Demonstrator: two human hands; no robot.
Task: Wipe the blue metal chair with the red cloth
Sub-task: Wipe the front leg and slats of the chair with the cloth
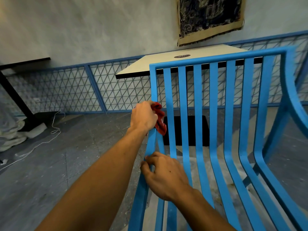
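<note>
The blue metal chair (pixel 215 104) fills the right half of the head view, its slatted back upright and its seat curving down toward me. My left hand (pixel 143 117) is shut on the bunched red cloth (pixel 160 119) and presses it against the left side bar of the backrest, about halfway up. Lower down, my right hand (pixel 164 176) grips the same side bar where the back meets the seat, thumb on the outer side. Part of the cloth is hidden inside my left fist.
A pale-topped table (pixel 166 64) with a black base (pixel 185 130) stands right behind the chair. A blue lattice fence (pixel 93 90) runs along the wall. At left are a black table leg (pixel 16 100), pale sacks (pixel 11 137) and a white cord (pixel 50 137) on the grey floor.
</note>
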